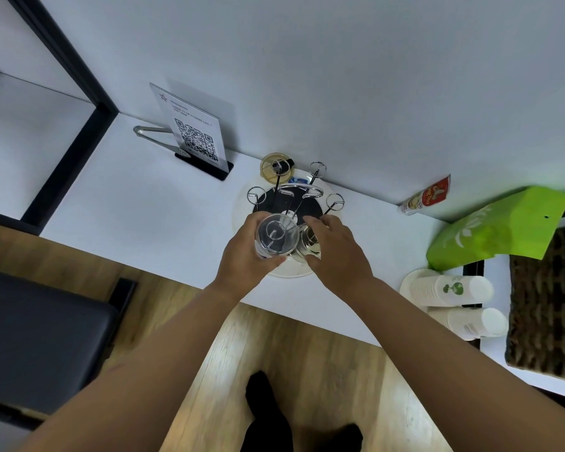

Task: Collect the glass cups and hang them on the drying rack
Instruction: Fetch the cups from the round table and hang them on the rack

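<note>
A wire drying rack (299, 190) with several ring-tipped prongs stands on a round white tray (242, 203) on the white counter. My left hand (242, 256) grips a clear glass cup (276, 234), turned upside down over a front prong whose ring shows through the glass. Right beside it sits a second glass cup (307, 244), and my right hand (336, 249) holds it, thumb at its base and fingers reaching past it toward the rack. How firmly those fingers curl round it is unclear.
A QR-code sign (193, 135) and metal tongs (154, 132) stand at the back left. An amber lid (271, 166) lies behind the rack. To the right are a sachet (426, 197), a green bag (499, 230), paper cup stacks (454, 288) and a woven basket (548, 305).
</note>
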`<action>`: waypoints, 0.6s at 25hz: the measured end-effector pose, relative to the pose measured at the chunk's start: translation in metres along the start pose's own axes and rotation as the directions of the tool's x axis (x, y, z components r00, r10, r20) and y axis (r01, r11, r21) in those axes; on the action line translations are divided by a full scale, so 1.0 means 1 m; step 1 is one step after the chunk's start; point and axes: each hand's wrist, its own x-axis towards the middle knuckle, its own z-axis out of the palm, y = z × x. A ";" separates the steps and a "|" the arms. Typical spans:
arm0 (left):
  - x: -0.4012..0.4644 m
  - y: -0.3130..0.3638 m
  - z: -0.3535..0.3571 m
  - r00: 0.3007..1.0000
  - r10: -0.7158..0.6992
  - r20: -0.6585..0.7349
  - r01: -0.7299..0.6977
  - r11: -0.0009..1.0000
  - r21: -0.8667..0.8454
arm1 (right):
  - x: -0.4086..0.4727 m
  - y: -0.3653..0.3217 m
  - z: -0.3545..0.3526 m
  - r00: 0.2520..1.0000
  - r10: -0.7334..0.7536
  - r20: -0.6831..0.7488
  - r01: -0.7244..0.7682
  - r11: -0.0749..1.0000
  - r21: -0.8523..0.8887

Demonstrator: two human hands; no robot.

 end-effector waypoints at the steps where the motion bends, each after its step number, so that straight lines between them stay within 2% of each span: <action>1: 0.000 -0.001 0.001 1.000 -0.002 -0.002 0.002 1.000 0.001 | 0.000 0.000 0.000 1.000 0.001 -0.007 -0.001 1.000 0.001; 15: -0.005 -0.014 0.012 0.999 -0.037 -0.006 0.037 0.999 0.017 | -0.002 0.003 0.005 0.999 0.001 -0.038 -0.001 1.000 0.015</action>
